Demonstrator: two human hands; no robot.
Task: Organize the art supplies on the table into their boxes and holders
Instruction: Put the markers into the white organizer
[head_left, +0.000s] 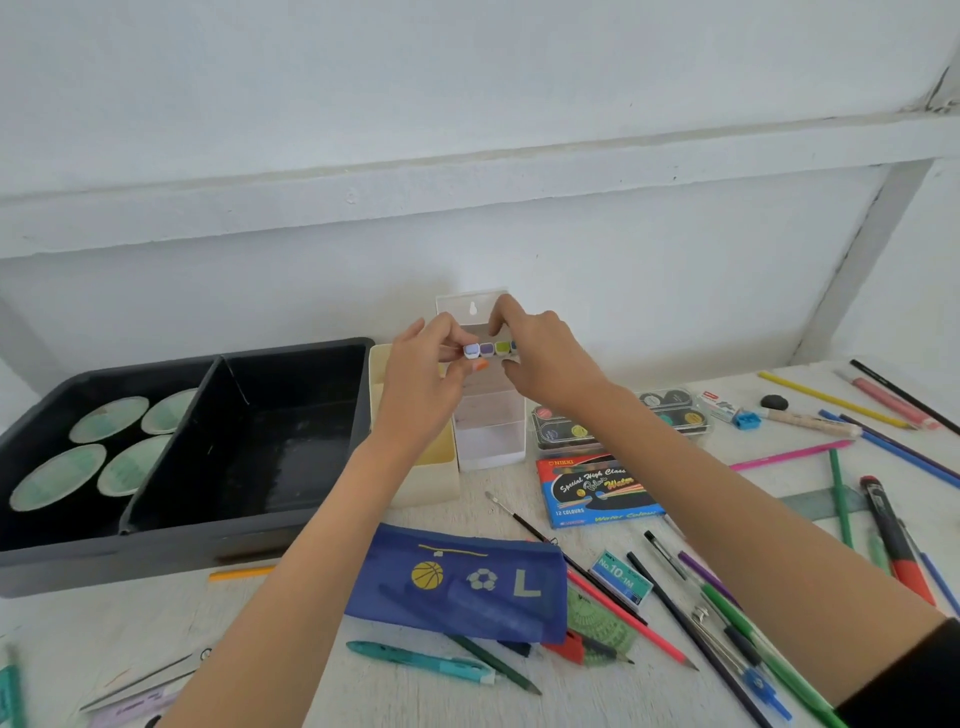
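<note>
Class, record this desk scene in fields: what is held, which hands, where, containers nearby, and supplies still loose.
held: strip of small coloured pots
hands: left hand and right hand both pinch it
where: raised, in front of the clear holder
containers: grey tray, cream box
loose: blue pencil case, paint box, pink pencil

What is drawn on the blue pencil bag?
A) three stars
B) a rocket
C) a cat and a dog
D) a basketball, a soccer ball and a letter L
D: the blue pencil bag shows a yellow basketball, a white soccer ball and a pale letter L side by side.
</note>
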